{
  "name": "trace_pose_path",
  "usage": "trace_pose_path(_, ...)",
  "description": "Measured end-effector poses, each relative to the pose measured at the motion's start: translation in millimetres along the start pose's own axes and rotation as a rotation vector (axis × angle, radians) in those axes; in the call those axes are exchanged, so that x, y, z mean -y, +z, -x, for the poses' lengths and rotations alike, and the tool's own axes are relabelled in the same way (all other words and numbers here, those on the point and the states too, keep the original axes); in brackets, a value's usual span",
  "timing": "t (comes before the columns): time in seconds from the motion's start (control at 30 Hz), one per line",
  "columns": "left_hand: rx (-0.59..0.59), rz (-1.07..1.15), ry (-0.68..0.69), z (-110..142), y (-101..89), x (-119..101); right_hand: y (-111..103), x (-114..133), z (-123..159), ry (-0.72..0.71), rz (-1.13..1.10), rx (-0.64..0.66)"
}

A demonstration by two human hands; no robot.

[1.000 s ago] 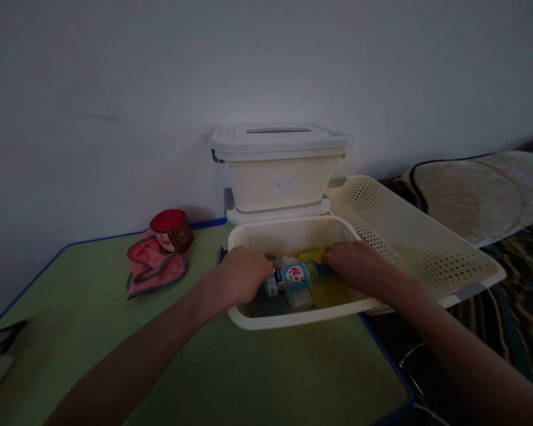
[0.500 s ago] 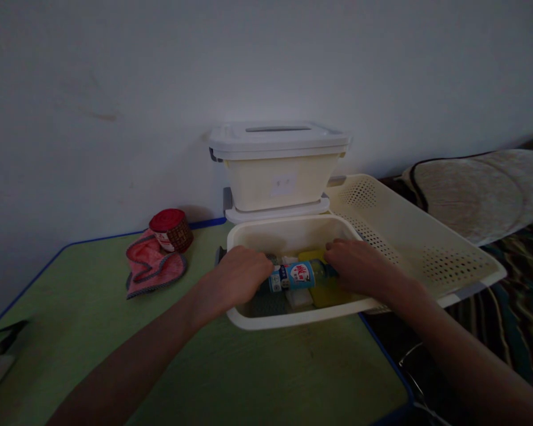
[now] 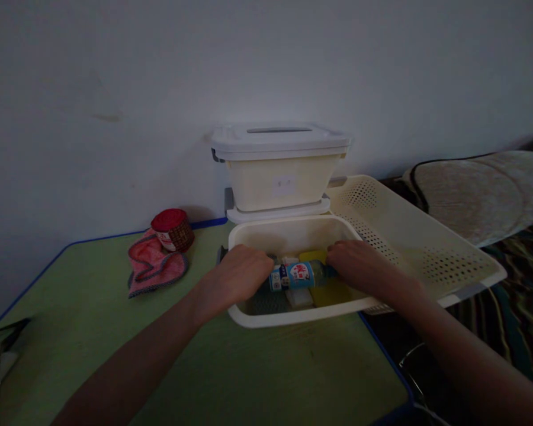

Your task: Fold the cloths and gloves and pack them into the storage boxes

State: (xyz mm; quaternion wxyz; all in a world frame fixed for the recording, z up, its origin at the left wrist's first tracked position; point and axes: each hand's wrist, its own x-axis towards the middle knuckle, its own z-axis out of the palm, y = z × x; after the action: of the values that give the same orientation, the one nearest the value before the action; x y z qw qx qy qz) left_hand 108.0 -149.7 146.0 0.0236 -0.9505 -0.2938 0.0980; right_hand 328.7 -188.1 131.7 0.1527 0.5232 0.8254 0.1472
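Note:
An open cream plastic bin (image 3: 293,234) stands on the green table (image 3: 204,367). Inside it a small bottle with a blue label (image 3: 298,275) lies on its side over a yellow sponge (image 3: 333,291), a white block and a dark green pad. My left hand (image 3: 240,277) is curled around the bottle's left end, inside the bin. My right hand (image 3: 359,266) grips the bottle's right end, fingers closed over it. Both forearms reach in from the near edge.
A lidded cream box (image 3: 281,163) is stacked behind the bin against the wall. A perforated cream tray (image 3: 417,242) leans to the right. A pink cloth (image 3: 153,269) and a red-topped roll (image 3: 173,229) lie at the back left. Bedding lies to the right.
The bottle has shifted slightly right and turned a little between my hands. Both hands stay on its ends inside the bin.

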Motion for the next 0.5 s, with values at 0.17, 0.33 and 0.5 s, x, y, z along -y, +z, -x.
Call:
trace_pose_path(0.17,0.005,0.006,0.013,-1.4,2.4,0.5,-2.1,0.3,-1.3,-0.004,-0.003,0.018)
trace_pose_path(0.33,0.01,0.001,0.003,-0.8,0.8,-0.1,-7.3,2.6,-2.7,0.02,-0.016,0.058)
trace_pose_path(0.5,-0.002,0.013,0.005,0.6,1.2,0.8,-9.9,2.9,-3.2,0.03,-0.026,0.088)
